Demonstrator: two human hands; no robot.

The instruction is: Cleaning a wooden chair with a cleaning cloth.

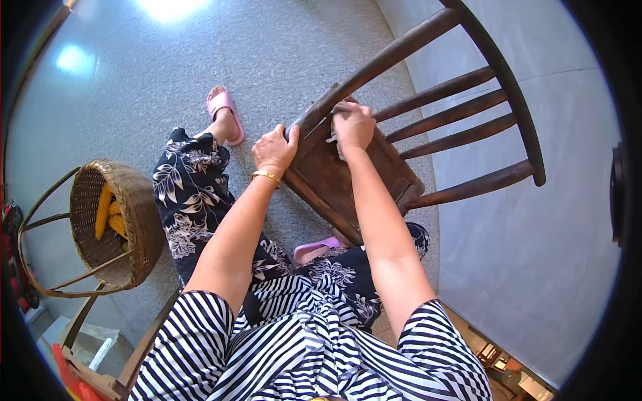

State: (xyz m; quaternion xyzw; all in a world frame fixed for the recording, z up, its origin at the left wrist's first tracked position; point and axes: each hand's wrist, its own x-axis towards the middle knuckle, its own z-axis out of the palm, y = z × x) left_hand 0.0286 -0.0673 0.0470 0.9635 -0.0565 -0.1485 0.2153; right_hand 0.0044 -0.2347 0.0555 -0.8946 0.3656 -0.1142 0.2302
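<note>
A dark wooden chair [383,163] stands turned before me, its square seat facing up and its spindle back spreading to the right. My left hand [276,149] grips the seat's left corner, with the thumb over the edge beside a thick back post. At the far part of the seat, my right hand [354,125] is curled around a crumpled rag [331,139]. Most of that rag is hidden under the fingers; a pale scrap and a brownish fold show. The curved top rail [519,108] lies out near the wall.
A woven basket [143,235] with a tall handle and several yellow corn cobs [103,210] is at left. A wooden frame [145,336] and a red object [75,376] lie lower left. A grey wall [506,260] borders the right. Pink slippers [225,103] are on my feet.
</note>
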